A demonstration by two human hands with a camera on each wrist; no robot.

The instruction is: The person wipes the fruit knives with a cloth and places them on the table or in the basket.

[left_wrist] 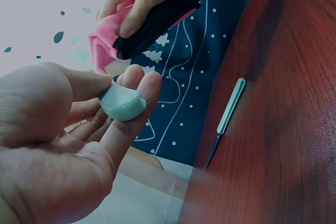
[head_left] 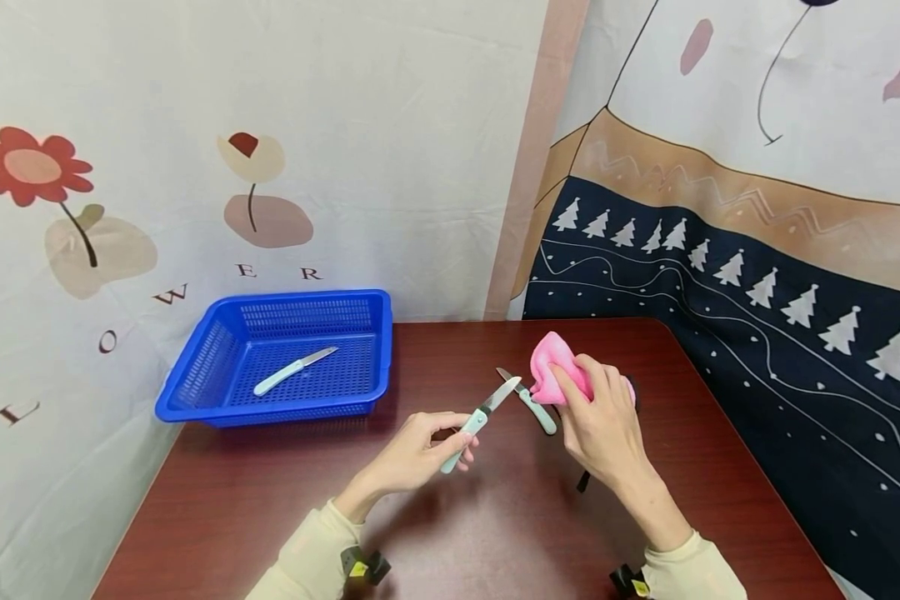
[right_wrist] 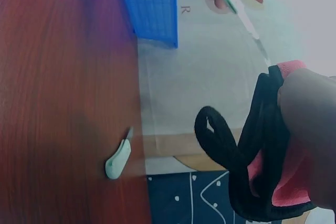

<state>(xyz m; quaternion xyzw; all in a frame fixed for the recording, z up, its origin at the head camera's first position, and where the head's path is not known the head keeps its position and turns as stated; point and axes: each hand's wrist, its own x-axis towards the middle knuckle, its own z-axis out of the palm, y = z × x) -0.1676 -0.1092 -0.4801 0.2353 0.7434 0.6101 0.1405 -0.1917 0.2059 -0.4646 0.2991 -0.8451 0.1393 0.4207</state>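
Note:
A small knife [head_left: 476, 422] with a pale green handle is in my left hand [head_left: 412, 454], the handle pinched between thumb and fingers. Its blade points up and to the right, towards the cloth. My right hand [head_left: 607, 425] grips a bunched pink cloth [head_left: 551, 362]; black edging [right_wrist: 269, 129] and a black loop [right_wrist: 210, 129] hang from it in the right wrist view. The cloth is close to the blade tip; whether they touch I cannot tell. Beneath the cloth, a second pale green knife [head_left: 537, 412] lies on the table, also seen as a knife [left_wrist: 231, 106] in the left wrist view.
At the back left of the brown table [head_left: 270, 500] stands a blue plastic basket [head_left: 385, 350] with perforated walls. Inside it lies another pale-handled knife [head_left: 292, 372]. Printed fabric [head_left: 420, 167] hangs behind the table, and dark tree-patterned fabric [head_left: 720, 333] runs along the right side.

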